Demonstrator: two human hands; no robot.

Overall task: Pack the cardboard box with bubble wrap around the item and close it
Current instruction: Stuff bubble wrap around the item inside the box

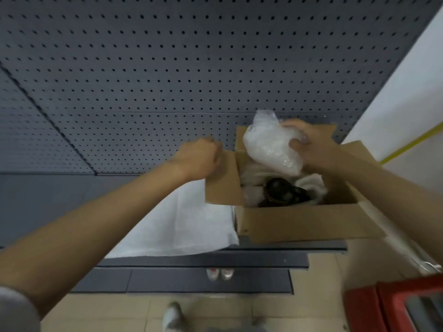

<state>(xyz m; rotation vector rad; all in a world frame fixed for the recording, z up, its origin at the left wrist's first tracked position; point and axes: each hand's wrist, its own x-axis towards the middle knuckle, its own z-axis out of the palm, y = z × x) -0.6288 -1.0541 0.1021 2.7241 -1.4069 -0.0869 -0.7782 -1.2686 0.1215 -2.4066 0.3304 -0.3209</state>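
An open cardboard box (304, 224) stands on a grey shelf, its flaps spread outward. Inside lies a dark round item (282, 191) among white padding. My right hand (311, 147) grips a crumpled wad of clear bubble wrap (268, 144) just above the far side of the box opening. My left hand (199, 159) is closed on the top edge of the box's left flap (223, 185), holding it outward.
A white foam sheet (182, 224) lies on the shelf left of the box. Grey pegboard (167, 68) backs the shelf. A red crate (398, 307) stands on the floor at the lower right. My shoes (219, 274) show below the shelf edge.
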